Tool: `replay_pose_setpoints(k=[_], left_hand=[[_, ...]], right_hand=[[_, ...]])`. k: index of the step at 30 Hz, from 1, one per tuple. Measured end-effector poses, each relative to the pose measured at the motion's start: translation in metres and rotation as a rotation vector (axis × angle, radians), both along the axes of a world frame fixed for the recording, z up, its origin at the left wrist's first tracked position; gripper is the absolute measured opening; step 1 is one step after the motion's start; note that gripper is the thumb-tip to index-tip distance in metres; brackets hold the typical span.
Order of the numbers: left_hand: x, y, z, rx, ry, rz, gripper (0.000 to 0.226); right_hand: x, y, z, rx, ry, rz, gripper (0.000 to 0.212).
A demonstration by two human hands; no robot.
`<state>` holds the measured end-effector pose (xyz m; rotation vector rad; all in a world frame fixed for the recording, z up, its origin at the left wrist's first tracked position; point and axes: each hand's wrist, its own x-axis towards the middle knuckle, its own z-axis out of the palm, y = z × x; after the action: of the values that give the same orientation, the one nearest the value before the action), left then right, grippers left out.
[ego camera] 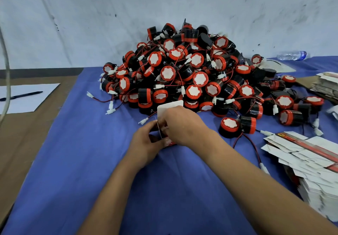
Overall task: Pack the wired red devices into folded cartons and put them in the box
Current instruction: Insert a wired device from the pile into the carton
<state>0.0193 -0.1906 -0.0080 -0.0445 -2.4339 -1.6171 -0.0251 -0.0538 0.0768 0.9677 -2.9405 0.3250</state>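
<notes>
1. Both hands meet over the blue-covered worktop (73, 161), just in front of the pile of red devices (192, 73). The left hand (144, 143) curls round the lower left of a small carton (169, 109), thumb and fingers pinching its side. The right hand (181, 124) lies over the top of the same carton with fingers bent onto it, gripping it too.
2. The carton's white flap stands up behind the right hand; the rest is mostly hidden, with a strip of red print showing under the left thumb. Whether a device is already inside cannot be seen.
3. The carton looks like thin card: light, springy, easy to crease. I judge it best held by its side walls or corners, with only light pressure, and the flap tucked with a fingertip rather than forced.
4. The devices are short black drums with red rims and white faces, each trailing thin red and black wires to a white plug. They look rigid and light, smooth enough to slip, so the drum body is the place to take hold.
5. The wires are the weak point and are tangled through the pile. Lifting by a wire would likely drag neighbours along or strain the joint.
6. Flat cartons (311, 161) lie stacked at the right, well within reach. No box is visible.
</notes>
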Motion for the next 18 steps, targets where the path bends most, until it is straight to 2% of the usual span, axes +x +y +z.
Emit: replay_pose_setpoints(k=[5, 10, 16, 18], left_hand=[[0.0, 0.0, -0.001, 0.002, 0.023, -0.019, 0.039], [0.001, 0.0, -0.004, 0.013, 0.009, -0.041, 0.039], [-0.001, -0.005, -0.004, 0.035, -0.013, -0.092, 0.032], [-0.002, -0.005, -0.005, 0.033, -0.019, -0.086, 0.036]], right_hand=[[0.0, 0.008, -0.001, 0.035, 0.022, 0.126, 0.016], [0.005, 0.005, -0.009, -0.057, 0.17, 0.059, 0.019], [0.006, 0.011, -0.024, -0.265, 0.096, 0.075, 0.019], [0.004, 0.014, -0.027, -0.227, 0.079, 0.126, 0.02]])
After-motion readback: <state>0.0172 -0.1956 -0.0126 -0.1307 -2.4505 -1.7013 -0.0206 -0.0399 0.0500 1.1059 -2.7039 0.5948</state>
